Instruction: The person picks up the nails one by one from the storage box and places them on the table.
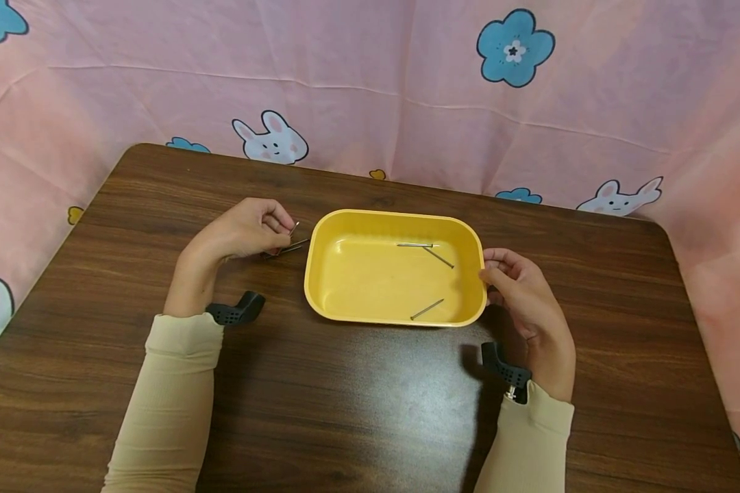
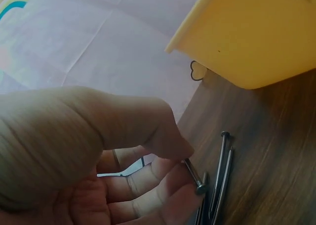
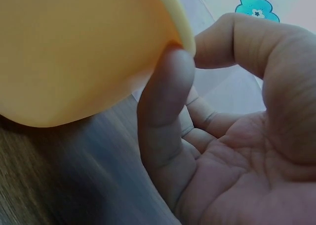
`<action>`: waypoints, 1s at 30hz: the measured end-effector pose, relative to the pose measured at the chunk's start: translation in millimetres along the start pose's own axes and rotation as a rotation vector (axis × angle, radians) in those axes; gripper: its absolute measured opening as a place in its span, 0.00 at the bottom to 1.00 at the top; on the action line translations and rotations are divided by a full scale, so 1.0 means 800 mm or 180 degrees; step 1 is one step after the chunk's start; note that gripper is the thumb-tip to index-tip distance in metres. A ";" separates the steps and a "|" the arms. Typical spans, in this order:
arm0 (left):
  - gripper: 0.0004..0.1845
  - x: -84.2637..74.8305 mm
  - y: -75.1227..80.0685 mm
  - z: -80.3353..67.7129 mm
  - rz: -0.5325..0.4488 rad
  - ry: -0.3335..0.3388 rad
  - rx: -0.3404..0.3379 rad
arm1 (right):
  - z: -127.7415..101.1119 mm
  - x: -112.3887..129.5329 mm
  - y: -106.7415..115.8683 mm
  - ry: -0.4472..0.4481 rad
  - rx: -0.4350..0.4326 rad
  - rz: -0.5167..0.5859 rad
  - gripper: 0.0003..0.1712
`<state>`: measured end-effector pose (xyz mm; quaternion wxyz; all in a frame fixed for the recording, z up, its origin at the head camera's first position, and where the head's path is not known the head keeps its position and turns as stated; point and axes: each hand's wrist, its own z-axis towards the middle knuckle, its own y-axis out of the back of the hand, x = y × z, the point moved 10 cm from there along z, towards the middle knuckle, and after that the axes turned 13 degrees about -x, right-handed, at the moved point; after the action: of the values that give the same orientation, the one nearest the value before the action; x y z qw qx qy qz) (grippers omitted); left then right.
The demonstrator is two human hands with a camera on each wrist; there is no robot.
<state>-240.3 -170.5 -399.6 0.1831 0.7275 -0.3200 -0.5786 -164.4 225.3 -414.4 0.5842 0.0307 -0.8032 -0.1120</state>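
My left hand (image 1: 249, 228) pinches a nail (image 2: 195, 177) between thumb and fingers, its head sticking out past the fingertips. Below that hand, several more nails (image 2: 222, 173) lie on the table, left of a yellow plastic box (image 1: 370, 320). Inside the box are three loose nails, two of them touching near the right end and one nail (image 1: 427, 309) by the near wall. At the box's right end, my right hand (image 1: 524, 291) grips the rim, with the thumb on one side and the fingers on the other, as the right wrist view shows up close.
The dark wood-grain table (image 1: 370, 404) reaches a pink patterned cloth (image 1: 370, 103) at its back edge. Black camera mounts sit on both wrists; the left mount (image 1: 237, 309) juts out over the table.
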 end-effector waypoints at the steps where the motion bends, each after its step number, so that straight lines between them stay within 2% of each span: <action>1: 0.16 0.001 0.000 0.000 0.0022 0.0004 -0.0008 | 0.000 0.000 0.000 0.0000 0.0002 0.0003 0.21; 11: 0.14 0.002 0.007 0.004 0.0425 -0.0077 -0.0178 | -0.002 0.000 0.000 0.0001 0.0010 0.0049 0.21; 30: 0.14 0.010 0.013 0.005 0.0695 0.0000 -0.0336 | -0.001 0.002 0.000 0.0034 0.0001 -0.0027 0.20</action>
<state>-245.9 -182.9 -400.3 0.2831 0.6776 -0.3664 -0.5713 -164.4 225.1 -412.8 0.5880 0.0348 -0.8000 -0.1143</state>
